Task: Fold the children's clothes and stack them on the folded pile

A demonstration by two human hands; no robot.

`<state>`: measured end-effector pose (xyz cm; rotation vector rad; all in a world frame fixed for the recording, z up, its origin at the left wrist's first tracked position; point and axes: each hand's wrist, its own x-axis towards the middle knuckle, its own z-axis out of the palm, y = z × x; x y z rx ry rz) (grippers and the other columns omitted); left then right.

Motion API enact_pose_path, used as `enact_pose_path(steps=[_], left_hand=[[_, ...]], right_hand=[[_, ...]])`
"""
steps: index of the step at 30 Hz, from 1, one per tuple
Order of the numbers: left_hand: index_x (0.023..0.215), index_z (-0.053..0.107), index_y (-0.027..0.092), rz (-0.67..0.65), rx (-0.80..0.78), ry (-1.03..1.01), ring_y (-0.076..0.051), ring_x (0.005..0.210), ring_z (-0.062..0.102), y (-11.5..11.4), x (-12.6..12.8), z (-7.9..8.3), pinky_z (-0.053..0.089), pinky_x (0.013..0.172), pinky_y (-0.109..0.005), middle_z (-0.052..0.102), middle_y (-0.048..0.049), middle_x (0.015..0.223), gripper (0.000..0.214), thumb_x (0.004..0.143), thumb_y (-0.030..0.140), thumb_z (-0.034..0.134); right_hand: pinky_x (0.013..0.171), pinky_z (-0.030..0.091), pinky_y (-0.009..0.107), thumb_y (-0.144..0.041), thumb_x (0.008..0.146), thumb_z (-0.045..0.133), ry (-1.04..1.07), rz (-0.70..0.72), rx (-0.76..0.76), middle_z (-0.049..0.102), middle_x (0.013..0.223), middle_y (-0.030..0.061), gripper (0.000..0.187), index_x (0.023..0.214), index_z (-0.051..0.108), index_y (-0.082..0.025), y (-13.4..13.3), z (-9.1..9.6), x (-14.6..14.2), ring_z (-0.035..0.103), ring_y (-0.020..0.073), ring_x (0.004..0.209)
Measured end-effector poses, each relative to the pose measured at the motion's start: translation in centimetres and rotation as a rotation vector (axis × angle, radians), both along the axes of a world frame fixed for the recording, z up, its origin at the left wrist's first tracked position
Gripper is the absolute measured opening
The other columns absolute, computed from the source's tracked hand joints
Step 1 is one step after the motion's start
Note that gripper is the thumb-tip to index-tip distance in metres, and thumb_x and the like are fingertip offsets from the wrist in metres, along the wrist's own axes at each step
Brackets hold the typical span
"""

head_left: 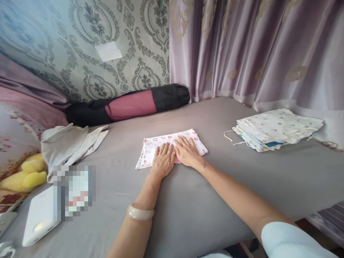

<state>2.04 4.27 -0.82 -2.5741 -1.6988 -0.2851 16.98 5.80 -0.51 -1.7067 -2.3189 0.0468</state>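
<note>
A folded white cloth point(150, 143) with pink and red prints lies on the grey sheet in the middle of the view. Both palms rest on it, side by side. My left hand point(163, 160) is flat on its lower middle, fingers stretched out. Just to the right, my right hand point(188, 152) lies flat too, its fingers spread over the cloth's upper right part. A pink patch of the cloth shows between the two hands near its front edge. What lies under the palms is hidden.
A stack of folded printed cloths point(276, 127) with white strings sits at the right. A black and pink long bag point(131, 105) lies along the wall. At left are a crumpled pale garment point(67, 143), a yellow plush toy point(29, 173) and a white device point(43, 211) beside a blurred item.
</note>
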Motion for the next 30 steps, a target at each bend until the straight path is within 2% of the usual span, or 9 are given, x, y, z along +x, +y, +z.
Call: enact_pose_path(steps=[8,11,13,14,17,20,22,25,30], left_hand=[[0.141,0.044,0.014,-0.005,0.006,-0.051,-0.025,0.141,0.035,0.1,-0.4,0.1,0.025,0.116,-0.046,0.044,-0.013,0.148,0.05,0.099,0.034,0.026],[0.136,0.048,0.014,0.031,0.039,-0.133,-0.024,0.138,0.039,0.2,-1.0,0.5,0.029,0.115,-0.042,0.049,-0.0131,0.144,0.047,0.099,0.036,0.03],[0.133,0.05,0.015,0.106,0.071,-0.188,-0.025,0.133,0.045,0.5,-1.6,0.8,0.033,0.111,-0.041,0.052,-0.0134,0.141,0.043,0.097,0.033,0.035],[0.131,0.052,0.014,0.163,0.088,-0.214,-0.026,0.13,0.047,0.6,-2.0,0.9,0.036,0.109,-0.04,0.054,-0.0136,0.139,0.042,0.096,0.031,0.037],[0.124,0.057,0.015,0.388,0.134,-0.289,-0.028,0.119,0.055,0.9,-3.4,1.3,0.042,0.1,-0.041,0.059,-0.014,0.129,0.038,0.092,0.026,0.04],[0.117,0.062,0.015,0.625,0.148,-0.33,-0.03,0.112,0.057,1.2,-4.8,1.6,0.044,0.095,-0.043,0.063,-0.0157,0.119,0.035,0.091,0.028,0.042],[0.115,0.063,0.016,0.741,0.126,-0.341,-0.032,0.111,0.056,1.2,-5.7,1.6,0.044,0.093,-0.044,0.063,-0.0166,0.115,0.035,0.089,0.03,0.044],[0.114,0.065,0.016,0.839,0.081,-0.341,-0.033,0.111,0.056,1.4,-6.6,1.5,0.045,0.091,-0.045,0.065,-0.017,0.113,0.036,0.088,0.032,0.046],[0.102,0.069,0.016,0.87,-0.004,-0.331,-0.034,0.107,0.06,1.7,-7.3,1.4,0.046,0.089,-0.044,0.069,-0.0165,0.108,0.034,0.088,0.035,0.045]], right_hand=[[0.117,0.011,0.051,-0.03,0.098,0.03,0.103,0.025,-0.05,0.036,0.153,0.0127,0.05,0.144,0.043,-0.015,0.3,0.2,0.4,0.026,0.0249,0.144],[0.115,0.024,0.04,-0.027,0.096,0.033,0.239,0.035,-0.031,0.046,0.147,0.0103,0.047,0.14,0.048,-0.017,1.0,0.8,1.5,0.038,0.0197,0.137],[0.108,0.034,0.033,-0.025,0.095,0.033,0.338,-0.038,0.022,0.056,0.137,0.0105,0.044,0.133,0.054,-0.016,1.8,1.2,2.8,0.049,0.0184,0.127],[0.104,0.038,0.031,-0.024,0.095,0.033,0.367,-0.117,0.049,0.061,0.13,0.0116,0.043,0.128,0.058,-0.015,2.2,1.3,3.6,0.053,0.0193,0.121],[0.095,0.043,0.033,-0.024,0.093,0.034,0.346,-0.386,0.064,0.068,0.11,0.0141,0.04,0.112,0.067,-0.013,3.3,1.3,6.2,0.061,0.0236,0.106],[0.089,0.045,0.038,-0.028,0.091,0.036,0.287,-0.548,-0.015,0.068,0.104,0.0163,0.039,0.103,0.071,-0.014,3.7,1.1,8.1,0.061,0.0281,0.104],[0.088,0.044,0.042,-0.031,0.092,0.036,0.248,-0.6,-0.062,0.067,0.106,0.0183,0.04,0.101,0.072,-0.015,3.5,1.0,8.7,0.059,0.0311,0.106],[0.09,0.042,0.046,-0.033,0.092,0.038,0.202,-0.616,-0.077,0.064,0.111,0.0195,0.04,0.103,0.072,-0.015,3.2,1.0,8.5,0.056,0.0334,0.111],[0.094,0.039,0.048,-0.035,0.092,0.04,0.182,-0.579,-0.087,0.06,0.116,0.0187,0.038,0.104,0.07,-0.015,3.1,1.2,7.7,0.052,0.0338,0.115]])
